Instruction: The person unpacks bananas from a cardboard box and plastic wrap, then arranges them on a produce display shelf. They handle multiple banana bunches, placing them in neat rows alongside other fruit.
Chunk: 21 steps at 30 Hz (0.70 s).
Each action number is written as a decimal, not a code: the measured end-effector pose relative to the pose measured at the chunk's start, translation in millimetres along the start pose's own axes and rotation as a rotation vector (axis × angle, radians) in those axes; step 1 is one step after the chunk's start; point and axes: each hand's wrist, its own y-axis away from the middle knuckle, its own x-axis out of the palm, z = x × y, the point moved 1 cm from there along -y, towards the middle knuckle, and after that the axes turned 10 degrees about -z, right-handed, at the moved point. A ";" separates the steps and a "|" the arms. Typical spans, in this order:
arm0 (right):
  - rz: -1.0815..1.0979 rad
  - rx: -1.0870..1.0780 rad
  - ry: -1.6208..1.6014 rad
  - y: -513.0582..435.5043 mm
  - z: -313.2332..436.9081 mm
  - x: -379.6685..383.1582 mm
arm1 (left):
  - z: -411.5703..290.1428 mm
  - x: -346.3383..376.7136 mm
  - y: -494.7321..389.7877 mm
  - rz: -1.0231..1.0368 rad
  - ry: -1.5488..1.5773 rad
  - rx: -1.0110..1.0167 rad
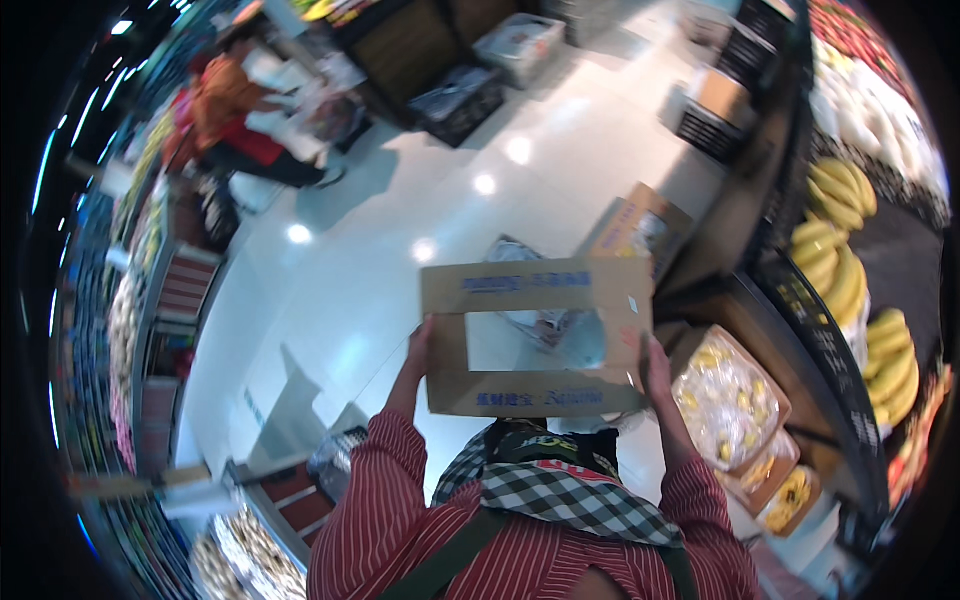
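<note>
Between my two hands I hold a cardboard banana carton piece [536,394], likely a lid, with a large rectangular opening in its middle and blue printing. My left hand [424,346] grips its left edge. On the opposite edge sits my right hand [654,366], its fingers mostly hidden behind the board. Through the opening, the floor and part of a clear plastic bag [544,326] are visible. To the right, bunches of bananas [829,259] lie on a dark display stand [832,360].
An open carton of plastic-wrapped bananas [727,397] stands low at the right. Another printed carton [637,225] is on the floor [360,300] ahead. Black crates [457,105] line the far counter. At the upper left, a person [240,112] in orange handles bagged goods.
</note>
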 end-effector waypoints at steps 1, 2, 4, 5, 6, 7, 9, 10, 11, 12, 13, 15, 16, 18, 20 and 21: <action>0.029 -0.024 -0.007 -1.3 9.7 2.9 | 3.0 -5.3 -3.4 -0.027 0.003 0.014; 0.036 -0.051 -0.009 -7.2 14.2 -4.0 | -7.6 24.4 8.5 -0.023 -0.029 0.028; -0.006 -0.085 0.093 -13.9 21.5 2.0 | -10.2 23.7 9.9 -0.011 0.001 0.023; -0.029 -0.102 0.148 -19.1 23.8 1.6 | -11.7 27.4 4.6 -0.003 0.018 0.019; -0.048 -0.133 0.140 -24.9 29.1 2.5 | -12.5 31.3 -1.1 -0.017 0.019 0.032; -0.085 -0.183 0.181 -29.5 34.4 1.5 | -11.0 38.1 -7.5 -0.030 0.021 0.045; -0.166 -0.276 0.274 -36.1 40.4 -5.5 | -5.8 60.4 -19.3 -0.120 -0.093 0.112; -0.210 -0.352 0.354 -36.6 37.9 -11.2 | -3.9 77.6 -24.3 -0.196 -0.209 0.167; -0.255 -0.426 0.435 -36.5 33.9 -19.2 | -3.8 91.8 -27.9 -0.269 -0.326 0.225; -0.292 -0.501 0.508 -33.1 32.4 -23.6 | 0.9 89.0 -42.2 -0.319 -0.468 0.379; -0.262 -0.504 0.522 -27.4 28.8 -26.1 | 9.7 79.5 -55.1 -0.385 -0.662 0.484; -0.237 -0.525 0.548 -15.4 6.0 -33.6 | 21.1 77.1 -74.9 -0.507 -1.027 0.724; -0.224 -0.461 0.560 -7.3 -12.6 -45.6 | 27.5 98.4 -75.7 -0.399 -1.061 0.665; -0.183 -0.303 0.593 18.2 -56.6 -65.2 | 40.4 130.7 -66.3 -0.174 -1.159 0.589; -0.091 -0.140 0.666 46.9 -96.7 -79.9 | 62.9 143.0 -54.1 0.029 -1.261 0.617; -0.029 -0.058 0.716 62.5 -113.9 -85.5 | 75.3 147.4 -47.2 0.123 -1.309 0.659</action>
